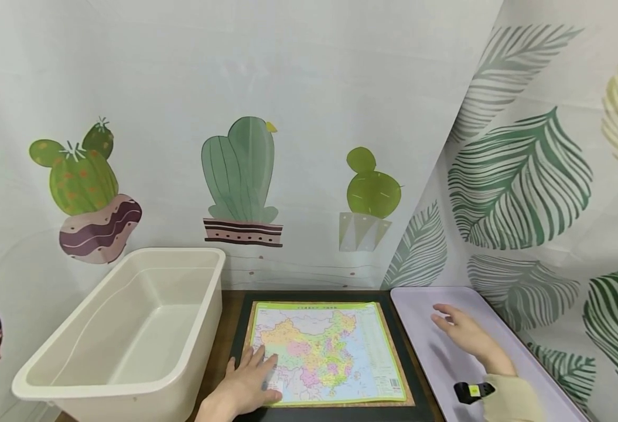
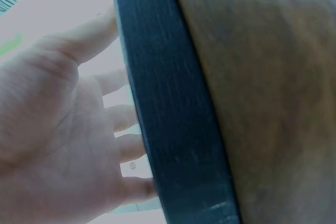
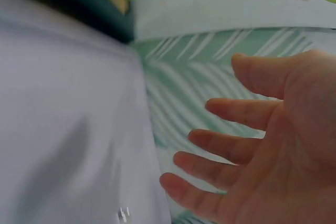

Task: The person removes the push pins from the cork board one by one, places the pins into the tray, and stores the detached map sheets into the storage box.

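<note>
Nearest, the left hand spreads over the map's edge, contact hard to tell; the right hand, relaxed and holding nothing, hovers above the lilac tray. With the map inside the black frame, placing looks done, straightening perhaps left.

Count: 1 map; 1 dark-framed board under map; 1 cream tub left of map; 1 lilac tray right of map. Hands, 2: left hand at map's left edge, right hand right of map. Printed cacti, 3, behind map.
</note>
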A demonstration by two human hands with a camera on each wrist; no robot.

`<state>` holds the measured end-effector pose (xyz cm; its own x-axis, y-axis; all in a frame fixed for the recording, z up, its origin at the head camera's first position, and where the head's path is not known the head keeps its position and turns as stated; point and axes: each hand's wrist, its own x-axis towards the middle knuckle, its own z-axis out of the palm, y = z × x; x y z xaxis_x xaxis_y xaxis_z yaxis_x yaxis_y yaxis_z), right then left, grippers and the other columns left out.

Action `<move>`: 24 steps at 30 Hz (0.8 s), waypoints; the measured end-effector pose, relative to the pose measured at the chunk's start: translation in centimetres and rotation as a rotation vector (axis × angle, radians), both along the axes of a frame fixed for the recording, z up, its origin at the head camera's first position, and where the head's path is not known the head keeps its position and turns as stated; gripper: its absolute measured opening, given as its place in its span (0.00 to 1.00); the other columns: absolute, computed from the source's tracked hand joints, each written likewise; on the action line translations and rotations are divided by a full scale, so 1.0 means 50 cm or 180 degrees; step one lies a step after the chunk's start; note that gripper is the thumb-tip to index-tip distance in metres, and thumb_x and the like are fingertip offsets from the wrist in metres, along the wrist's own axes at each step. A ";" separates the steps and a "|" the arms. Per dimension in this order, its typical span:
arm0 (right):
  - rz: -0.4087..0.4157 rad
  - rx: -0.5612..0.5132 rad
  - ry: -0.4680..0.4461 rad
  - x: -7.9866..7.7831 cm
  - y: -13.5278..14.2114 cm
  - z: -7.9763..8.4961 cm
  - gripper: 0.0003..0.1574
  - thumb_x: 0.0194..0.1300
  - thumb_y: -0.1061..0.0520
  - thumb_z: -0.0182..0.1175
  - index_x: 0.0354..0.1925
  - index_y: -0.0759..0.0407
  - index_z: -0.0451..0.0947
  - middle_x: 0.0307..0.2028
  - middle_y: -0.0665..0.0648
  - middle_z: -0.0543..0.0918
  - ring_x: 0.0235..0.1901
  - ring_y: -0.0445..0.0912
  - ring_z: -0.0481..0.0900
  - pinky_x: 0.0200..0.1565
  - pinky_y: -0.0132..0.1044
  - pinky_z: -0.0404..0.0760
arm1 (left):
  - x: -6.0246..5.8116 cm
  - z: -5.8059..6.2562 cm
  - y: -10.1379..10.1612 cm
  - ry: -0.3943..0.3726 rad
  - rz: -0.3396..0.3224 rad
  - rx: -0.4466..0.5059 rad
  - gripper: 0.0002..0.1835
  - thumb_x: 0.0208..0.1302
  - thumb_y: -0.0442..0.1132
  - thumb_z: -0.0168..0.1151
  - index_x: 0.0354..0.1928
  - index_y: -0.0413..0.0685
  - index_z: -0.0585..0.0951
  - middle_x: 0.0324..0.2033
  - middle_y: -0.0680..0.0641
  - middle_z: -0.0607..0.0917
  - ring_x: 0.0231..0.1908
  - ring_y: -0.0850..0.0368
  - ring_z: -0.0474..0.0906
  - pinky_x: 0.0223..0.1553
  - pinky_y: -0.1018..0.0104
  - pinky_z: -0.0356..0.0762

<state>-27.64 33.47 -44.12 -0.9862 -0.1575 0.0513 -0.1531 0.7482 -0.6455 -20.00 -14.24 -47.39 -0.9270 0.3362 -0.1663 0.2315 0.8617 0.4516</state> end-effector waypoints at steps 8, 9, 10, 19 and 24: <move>-0.0123 -0.0443 -0.0191 -0.001 -0.079 -0.010 0.39 0.76 0.44 0.50 0.68 0.74 0.60 0.65 0.76 0.65 0.62 0.70 0.65 0.55 0.60 0.72 | -0.001 0.000 -0.001 -0.0006 -0.0006 0.0010 0.42 0.58 0.58 0.68 0.69 0.43 0.69 0.71 0.31 0.58 0.71 0.28 0.46 0.59 0.21 0.38; -0.0133 -0.0453 -0.0185 -0.002 -0.087 -0.013 0.38 0.76 0.46 0.50 0.68 0.74 0.60 0.64 0.77 0.65 0.61 0.70 0.66 0.54 0.60 0.72 | -0.001 0.000 -0.001 -0.0002 -0.0009 0.0014 0.42 0.58 0.58 0.67 0.69 0.43 0.69 0.71 0.31 0.58 0.71 0.28 0.46 0.59 0.21 0.38; -0.0150 -0.0466 -0.0175 -0.003 -0.095 -0.016 0.37 0.76 0.47 0.50 0.67 0.74 0.60 0.64 0.77 0.66 0.61 0.70 0.66 0.54 0.60 0.72 | -0.001 0.000 0.000 -0.0001 -0.0009 0.0017 0.42 0.58 0.58 0.68 0.69 0.43 0.69 0.71 0.31 0.58 0.70 0.28 0.46 0.59 0.21 0.38; -0.0201 -0.1015 -0.0159 -0.006 -0.155 -0.038 0.32 0.77 0.53 0.50 0.66 0.77 0.60 0.60 0.77 0.69 0.55 0.65 0.74 0.47 0.52 0.81 | -0.003 -0.002 -0.003 0.0019 -0.0008 -0.0030 0.42 0.57 0.58 0.67 0.69 0.43 0.69 0.71 0.31 0.58 0.70 0.28 0.47 0.59 0.21 0.39; -0.0420 -0.1376 -0.0417 -0.007 -0.181 -0.049 0.32 0.77 0.53 0.50 0.68 0.74 0.58 0.59 0.75 0.69 0.53 0.65 0.74 0.41 0.49 0.84 | -0.003 -0.001 -0.002 -0.0011 -0.0016 0.0018 0.42 0.58 0.58 0.67 0.69 0.43 0.68 0.71 0.31 0.57 0.71 0.28 0.46 0.59 0.21 0.38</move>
